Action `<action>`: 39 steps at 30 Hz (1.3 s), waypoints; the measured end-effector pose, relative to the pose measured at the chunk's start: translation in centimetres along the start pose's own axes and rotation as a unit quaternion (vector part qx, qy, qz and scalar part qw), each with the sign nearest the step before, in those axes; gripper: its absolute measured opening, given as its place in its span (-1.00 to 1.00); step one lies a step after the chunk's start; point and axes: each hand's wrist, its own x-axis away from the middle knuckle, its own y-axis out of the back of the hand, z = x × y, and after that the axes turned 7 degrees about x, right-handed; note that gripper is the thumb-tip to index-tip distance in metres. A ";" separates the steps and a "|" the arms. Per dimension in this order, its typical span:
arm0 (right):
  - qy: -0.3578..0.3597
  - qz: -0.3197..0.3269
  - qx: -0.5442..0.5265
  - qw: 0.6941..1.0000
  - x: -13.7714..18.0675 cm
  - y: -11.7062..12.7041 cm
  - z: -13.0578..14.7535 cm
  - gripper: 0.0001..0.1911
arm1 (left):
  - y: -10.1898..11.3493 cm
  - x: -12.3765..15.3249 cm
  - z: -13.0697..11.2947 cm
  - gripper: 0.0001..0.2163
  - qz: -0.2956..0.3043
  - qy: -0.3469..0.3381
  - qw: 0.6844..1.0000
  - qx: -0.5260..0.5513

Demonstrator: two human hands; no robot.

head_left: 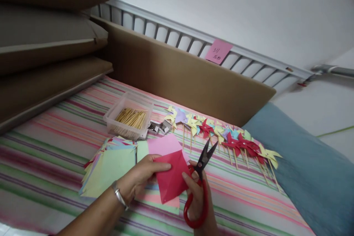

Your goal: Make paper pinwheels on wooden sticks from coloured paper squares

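My left hand (141,175) pinches the left side of a square of red paper (172,182), which shows faint diagonal creases. In my right hand (197,199) are red-handled scissors (200,165); their dark blades point up and away from me, slightly apart. The right thumb and fingertips also touch the paper's right edge. Beneath the red square lies pink paper (163,143) among other pastel sheets. To the left of my hands spreads a stack of coloured paper squares (117,169). A row of paper pinwheels on sticks (245,145) lies beyond the scissors.
A clear plastic box (110,123) of thin wooden sticks (132,118) stands behind the paper stack, beside small open boxes (164,127). Striped cloth (55,158) covers the surface. Large brown cushioned pieces (49,33) rise at left, a brown board (177,73) behind, blue fabric (309,166) at right.
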 end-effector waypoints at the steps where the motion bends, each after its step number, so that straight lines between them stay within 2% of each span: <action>1: 0.005 -0.017 0.000 1.000 -0.2 -0.2 -0.2 -0.58 | -0.3 0.0 0.3 -0.66 0.003 -0.013 0.999 0.033; 4: 0.025 -0.067 0.005 0.997 -0.2 -0.9 -0.6 -0.54 | -1.0 0.1 1.4 -0.64 0.025 -0.046 0.993 0.105; 7: 0.029 -0.084 0.005 0.996 0.4 -2.1 -0.6 -0.51 | -1.5 0.2 2.1 -0.69 0.017 -0.073 0.991 0.111; 11: 0.037 -0.050 0.005 0.998 1.3 -3.5 -0.2 -0.57 | -1.3 0.5 1.8 -0.76 -0.070 -0.096 0.992 0.051; 18: 0.039 -0.014 -0.028 0.999 1.3 -4.1 -0.4 -0.67 | 0.9 0.5 -0.2 -0.79 -0.123 -0.103 0.986 -0.040; 21: 0.031 0.023 -0.019 0.999 1.2 -4.1 -0.3 -0.66 | 1.9 0.5 -1.5 -0.75 -0.139 -0.098 0.983 -0.066; 25: -0.020 0.113 0.044 0.992 1.6 -3.7 0.0 -0.58 | 3.5 0.8 -4.2 -0.66 -0.174 -0.102 0.974 -0.101; 29: -0.056 0.216 0.150 0.963 2.8 -3.2 0.2 -0.58 | 5.0 1.8 -6.6 -0.68 -0.184 -0.104 0.970 -0.119; 32: -0.064 0.276 0.193 0.939 3.7 -3.2 0.2 -0.60 | 5.5 2.5 -7.5 -0.67 -0.176 -0.107 0.971 -0.124; 39: -0.077 0.291 0.246 0.921 4.5 -3.3 1.4 -0.67 | 6.1 2.5 -7.6 -0.73 -0.151 -0.116 0.970 -0.154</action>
